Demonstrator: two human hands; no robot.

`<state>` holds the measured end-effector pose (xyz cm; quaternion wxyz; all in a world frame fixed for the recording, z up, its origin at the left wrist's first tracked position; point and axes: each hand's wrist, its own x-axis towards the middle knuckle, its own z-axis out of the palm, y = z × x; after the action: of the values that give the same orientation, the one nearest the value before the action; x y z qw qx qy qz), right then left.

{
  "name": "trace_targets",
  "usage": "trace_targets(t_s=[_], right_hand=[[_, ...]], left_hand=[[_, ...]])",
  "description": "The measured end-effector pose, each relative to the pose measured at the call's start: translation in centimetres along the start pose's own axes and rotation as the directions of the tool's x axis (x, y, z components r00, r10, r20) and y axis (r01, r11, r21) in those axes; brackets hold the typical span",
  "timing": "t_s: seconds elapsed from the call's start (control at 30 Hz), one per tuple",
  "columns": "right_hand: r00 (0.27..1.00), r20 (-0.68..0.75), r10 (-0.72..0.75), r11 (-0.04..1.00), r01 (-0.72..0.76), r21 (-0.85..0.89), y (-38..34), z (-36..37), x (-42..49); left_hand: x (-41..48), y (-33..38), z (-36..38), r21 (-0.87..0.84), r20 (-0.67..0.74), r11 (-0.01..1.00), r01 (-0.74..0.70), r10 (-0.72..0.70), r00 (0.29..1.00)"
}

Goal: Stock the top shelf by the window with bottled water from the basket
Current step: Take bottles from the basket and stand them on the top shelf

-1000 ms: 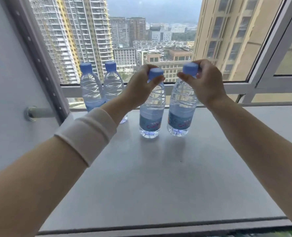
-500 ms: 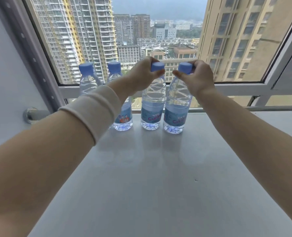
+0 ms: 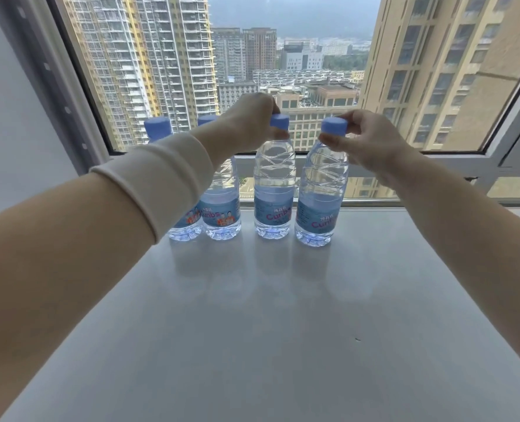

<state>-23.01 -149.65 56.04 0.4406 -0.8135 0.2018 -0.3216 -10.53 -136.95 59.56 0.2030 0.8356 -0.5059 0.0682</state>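
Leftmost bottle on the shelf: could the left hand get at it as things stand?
Probably yes. The left hand is at the third bottle cap; the leftmost bottle stands just left of that arm, its cap exposed, nothing over it.

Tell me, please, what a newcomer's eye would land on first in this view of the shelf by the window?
Probably the row of four blue-capped water bottles standing at the back of the grey shelf, against the window's high-rise view. The left hand pinches the cap of the third bottle and the right hand the cap of the fourth bottle. A white wristband on the left forearm partly hides the leftmost bottle.
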Motion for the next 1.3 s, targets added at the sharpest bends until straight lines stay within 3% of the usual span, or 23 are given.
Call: trace_targets(t_s=[0.77,1.13,1.3], right_hand=[[0.996,-0.087,0.038,0.999,-0.038,0.000,-0.5,3.4,3.3],[0.994,0.052,0.095,0.995,-0.095,-0.004,-1.0,2.4,3.2],[0.996,0.001,0.094,0.995,-0.094,-0.018,-1.0,2.5,3.1]], left_hand=[[0.5,-2.3,-1.7,0.069,0.106,0.998,-0.004,-0.004,0.994],[0.7,-2.2,-1.8,0.107,0.103,0.994,-0.004,-0.007,0.995],[0.6,-1.9,-1.6,0.118,0.098,0.993,-0.010,-0.001,0.995]])
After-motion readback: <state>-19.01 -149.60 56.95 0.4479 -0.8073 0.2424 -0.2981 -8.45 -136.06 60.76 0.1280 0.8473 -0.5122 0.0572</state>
